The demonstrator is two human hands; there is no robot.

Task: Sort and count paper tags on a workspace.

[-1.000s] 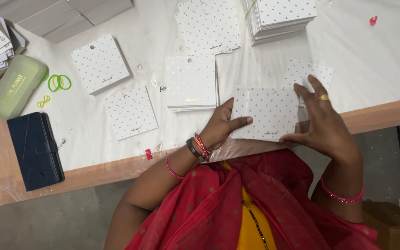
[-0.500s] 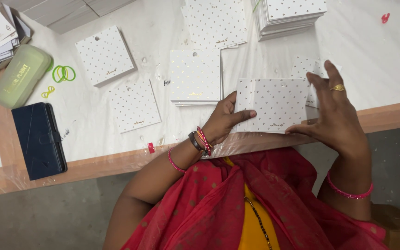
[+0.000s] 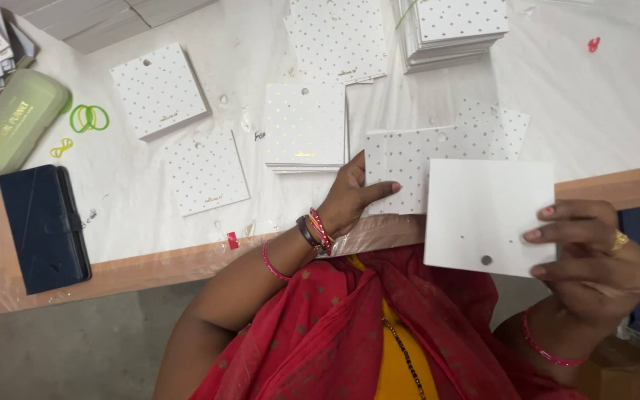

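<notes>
My right hand point(image 3: 594, 255) grips a plain white square card point(image 3: 487, 215) by its right edge, lifted over the table's front edge, blank side up with a small dark hole near its bottom. My left hand point(image 3: 350, 196) rests on the left edge of a dotted white card point(image 3: 401, 167) that lies on the table; thumb and fingers pinch that edge. Another dotted card point(image 3: 498, 126) lies partly under it to the right. A short stack of dotted cards point(image 3: 305, 126) sits just left of my left hand.
More dotted card stacks point(image 3: 453, 26), point(image 3: 338, 37), point(image 3: 158, 89) lie farther back, and a single card point(image 3: 207, 172) at the left. A dark blue case point(image 3: 42, 226), a pale green case point(image 3: 12, 122) and green rubber bands point(image 3: 89, 117) sit at the left. The wooden table edge point(image 3: 150, 267) runs along the front.
My right hand has lifted a card off the table, turned it blank side up and drawn it toward me to the right. My left hand stays on the dotted card.
</notes>
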